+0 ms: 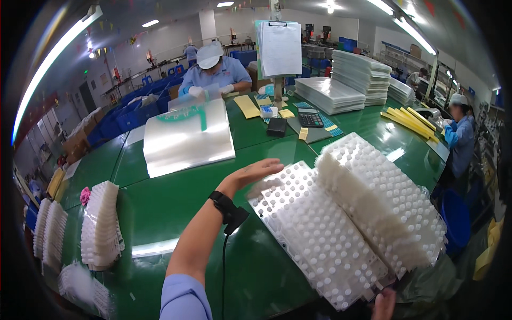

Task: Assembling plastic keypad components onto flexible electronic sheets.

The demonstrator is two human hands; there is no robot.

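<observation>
My left hand (261,172) reaches over the far left corner of a stack of clear plastic sheets (320,234) dotted with round white pads. Its fingers are stretched out, and the part lying over the sheets is blurred. A black band with a cabled box sits on that wrist. At the near corner of the same stack is my right hand (384,305); little of it shows, so its grip is hidden. Right beside these sheets lies a second, thicker pile of dotted sheets (381,197), with its left part fanned up.
Glossy film sheets (186,141) lie across the green table (165,213). Bundles of dotted strips (100,226) stand at left. Farther back are a calculator (310,120), a clipboard (280,48), stacked clear trays (360,80) and yellow strips (410,122). A co-worker (216,74) handles film opposite.
</observation>
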